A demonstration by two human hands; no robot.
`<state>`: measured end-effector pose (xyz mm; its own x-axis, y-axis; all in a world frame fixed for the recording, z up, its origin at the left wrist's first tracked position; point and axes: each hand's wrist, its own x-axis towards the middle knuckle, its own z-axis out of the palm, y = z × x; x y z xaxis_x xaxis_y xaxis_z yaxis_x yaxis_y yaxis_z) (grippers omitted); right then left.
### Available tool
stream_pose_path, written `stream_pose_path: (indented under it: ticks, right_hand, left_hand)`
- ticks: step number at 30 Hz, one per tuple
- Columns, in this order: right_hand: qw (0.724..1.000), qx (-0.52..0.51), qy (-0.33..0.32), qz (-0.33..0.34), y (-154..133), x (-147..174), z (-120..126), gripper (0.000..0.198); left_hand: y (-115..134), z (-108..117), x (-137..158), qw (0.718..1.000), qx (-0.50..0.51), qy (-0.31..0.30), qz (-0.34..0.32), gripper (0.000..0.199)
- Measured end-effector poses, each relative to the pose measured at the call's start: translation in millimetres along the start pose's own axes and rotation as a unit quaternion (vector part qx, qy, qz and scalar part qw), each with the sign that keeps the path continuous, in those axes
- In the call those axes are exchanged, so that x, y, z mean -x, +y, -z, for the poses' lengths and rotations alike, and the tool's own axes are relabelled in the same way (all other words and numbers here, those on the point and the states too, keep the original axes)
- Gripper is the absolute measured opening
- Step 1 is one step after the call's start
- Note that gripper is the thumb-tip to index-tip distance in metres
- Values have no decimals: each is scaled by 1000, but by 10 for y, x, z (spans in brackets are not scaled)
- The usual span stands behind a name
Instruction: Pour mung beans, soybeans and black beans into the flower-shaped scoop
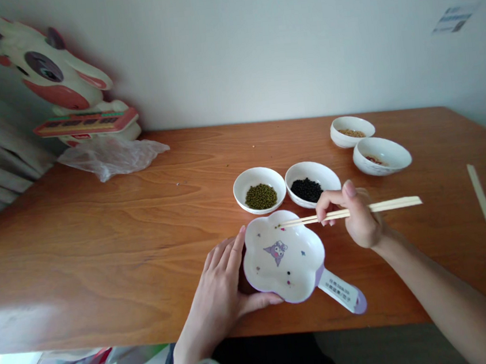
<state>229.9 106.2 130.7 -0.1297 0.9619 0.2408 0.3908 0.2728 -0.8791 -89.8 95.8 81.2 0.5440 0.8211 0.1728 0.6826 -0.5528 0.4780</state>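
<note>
A white flower-shaped dish (307, 273) with purple edging, a cartoon print and a labelled handle stands near the table's front edge. My left hand (220, 294) grips its left side, fingers along the rim and thumb at the near edge. Wooden chopsticks (393, 204) are held in my right hand (357, 219), their tips over the far inner part of the dish by a small green bean (276, 226). One dark speck lies lower in the dish. Just behind stand a white bowl (240, 187) of green beans (261, 196) and another bowl (328, 176) of black beans (307, 189), partly covered by my right hand.
At the back right are a bowl (339, 140) of tan grains and a bowl (397, 159) with reddish-brown pieces. A pale strip (482, 194) lies far right. A cow-shaped toy keyboard (87, 123) and a clear plastic bag (112, 156) occupy the back left.
</note>
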Motion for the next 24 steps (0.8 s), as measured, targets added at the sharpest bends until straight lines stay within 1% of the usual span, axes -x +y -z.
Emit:
stream_pose_path:
  ticks: [4, 9, 13, 17, 24]
  right_hand:
    - [1000, 18, -6, 25, 3, 8, 3, 78]
    - [998, 16, -16, 56, -11, 16, 6, 77]
    - [998, 6, -21, 54, -6, 17, 12, 78]
    - [998, -16, -12, 54, 5, 16, 21, 76]
    - [999, -4, -25, 37, 9, 21, 19, 79]
  left_hand:
    - [1, 7, -7, 1000, 1, -4, 1, 127]
    - [10, 22, -7, 1000, 4, -6, 3, 127]
    - [2, 16, 1, 1000, 3, -7, 2, 126]
    - [3, 14, 2, 1000, 2, -3, -3, 126]
    - [6, 14, -8, 1000, -2, 7, -9, 126]
